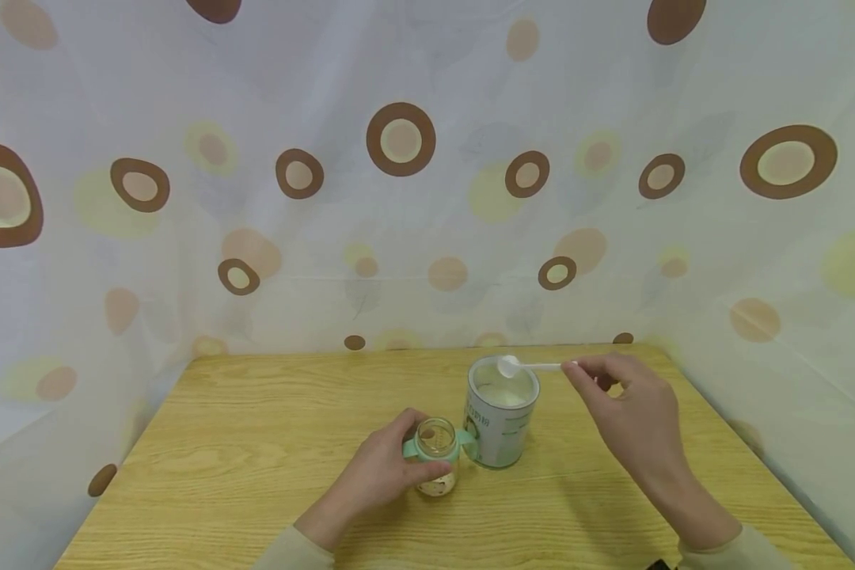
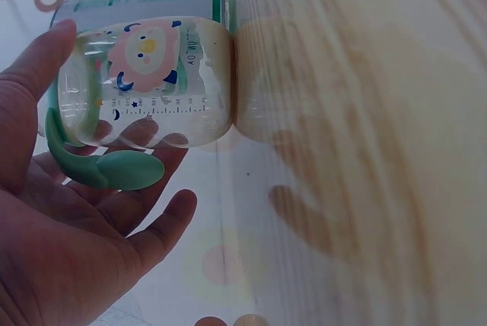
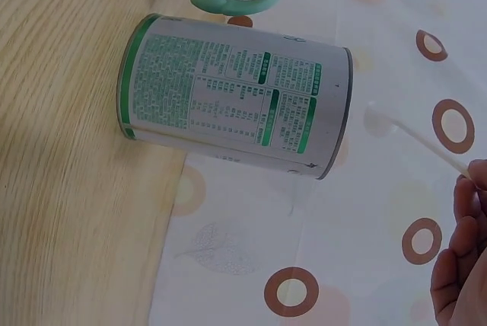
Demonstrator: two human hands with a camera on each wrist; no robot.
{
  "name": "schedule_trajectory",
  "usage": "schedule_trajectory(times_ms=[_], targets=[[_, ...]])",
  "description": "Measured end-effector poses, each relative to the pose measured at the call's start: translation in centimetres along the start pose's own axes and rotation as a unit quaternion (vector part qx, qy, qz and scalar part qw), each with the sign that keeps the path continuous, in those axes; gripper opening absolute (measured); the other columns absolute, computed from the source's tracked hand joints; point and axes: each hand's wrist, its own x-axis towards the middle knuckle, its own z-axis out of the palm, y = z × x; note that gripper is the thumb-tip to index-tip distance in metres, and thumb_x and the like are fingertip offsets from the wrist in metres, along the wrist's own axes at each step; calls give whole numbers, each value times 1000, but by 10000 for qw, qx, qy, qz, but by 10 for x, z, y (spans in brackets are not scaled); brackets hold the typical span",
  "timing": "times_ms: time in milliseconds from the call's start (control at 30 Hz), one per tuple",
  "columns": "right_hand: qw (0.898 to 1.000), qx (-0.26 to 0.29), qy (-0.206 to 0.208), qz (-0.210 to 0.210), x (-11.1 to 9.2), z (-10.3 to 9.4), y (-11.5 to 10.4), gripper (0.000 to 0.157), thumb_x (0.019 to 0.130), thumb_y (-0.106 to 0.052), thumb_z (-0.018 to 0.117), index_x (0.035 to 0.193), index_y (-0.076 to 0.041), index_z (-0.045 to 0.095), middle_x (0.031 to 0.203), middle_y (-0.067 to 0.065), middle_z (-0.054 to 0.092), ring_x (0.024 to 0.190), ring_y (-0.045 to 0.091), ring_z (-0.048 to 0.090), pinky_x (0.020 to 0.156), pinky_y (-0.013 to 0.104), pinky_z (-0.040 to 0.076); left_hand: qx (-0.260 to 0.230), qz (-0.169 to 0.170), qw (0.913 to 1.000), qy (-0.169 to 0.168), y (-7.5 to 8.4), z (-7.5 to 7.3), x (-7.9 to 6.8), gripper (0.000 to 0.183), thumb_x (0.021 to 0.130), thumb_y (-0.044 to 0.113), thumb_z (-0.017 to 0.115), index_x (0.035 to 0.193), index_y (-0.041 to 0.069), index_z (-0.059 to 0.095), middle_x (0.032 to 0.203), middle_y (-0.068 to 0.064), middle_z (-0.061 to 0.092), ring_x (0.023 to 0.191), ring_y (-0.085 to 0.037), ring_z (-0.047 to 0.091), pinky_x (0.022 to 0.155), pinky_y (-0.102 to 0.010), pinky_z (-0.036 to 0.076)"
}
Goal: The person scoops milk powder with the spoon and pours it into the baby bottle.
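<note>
From my end, I judge this to be the scooping step. The right hand [image 1: 637, 408] pinches the end of a white scoop [image 1: 509, 366], its bowl above the tin [image 1: 499, 431]. The left hand [image 1: 381, 459] grips the bottle [image 2: 148, 75], which stands upright on the counter [image 1: 278, 427], left of the tin and on its near side. The next move, I think, calls for keeping the scoop level from above the tin across to the bottle's mouth, with the bottle steadied. The scoop's load is white on white; it may be powder, but I can't be sure. The bottle's green handle [image 1: 468, 442] partly hides the tin's front, and I can't tell whether they touch.
</note>
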Motion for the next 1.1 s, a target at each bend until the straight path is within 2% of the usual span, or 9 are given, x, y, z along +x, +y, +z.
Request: schedule_trajectory(times_ms=[167, 267, 400, 667, 900, 1100], targets=[[9971, -426, -61, -623, 4, 4, 3, 6, 99, -24, 86, 98, -18, 86, 89, -7, 75, 80, 8, 59, 66, 29, 46, 47, -5, 10000, 2, 0, 0, 1, 64, 92, 48, 92, 138, 14, 63, 124, 0, 74, 113, -20, 69, 98, -53, 57], [9949, -566, -125, -821, 5, 6, 3, 5, 97, -23, 88, 96, -19, 86, 83, -10, 71, 78, 10, 58, 59, 31, 45, 39, -6, 10000, -4, -1, 0, 1, 64, 92, 48, 91, 138, 14, 63, 124, 1, 74, 113, -21, 69, 98, -53, 57], [9916, -720, -252, -1046, 8, 9, 2, 4, 95, -22, 89, 93, -20, 87, 81, -13, 70, 77, 14, 59, 57, 31, 44, 28, -14, 10000, -4, -1, 0, 1, 63, 92, 48, 91, 138, 14, 63, 124, 1, 74, 113, -20, 69, 98, -53, 57], [9869, -931, -445, -1237, 13, 17, 3, 6, 93, -20, 91, 89, -22, 87, 80, -13, 70, 78, 15, 59, 59, 33, 45, 38, -4, 10000, 23, -1, 0, 1, 63, 92, 47, 92, 137, 15, 64, 123, 3, 73, 113, -19, 69, 98, -51, 57], [9836, -1033, -562, -1371, 16, 23, 4, 7, 93, -22, 92, 88, -22, 87, 86, -11, 75, 79, 14, 61, 60, 33, 46, 79, 24, 10000, 30, -1, 0, 0, 64, 92, 46, 92, 138, 14, 63, 123, 1, 73, 112, -20, 69, 97, -52, 57], [9807, -1114, -815, -1384, 20, 27, 5, 7, 93, -24, 92, 88, -20, 88, 83, -12, 73, 84, 18, 64, 66, 39, 52, 82, 6, 10000, 46, -1, 0, 1, 64, 92, 47, 92, 138, 14, 63, 123, 2, 73, 111, -19, 69, 96, -51, 58]])
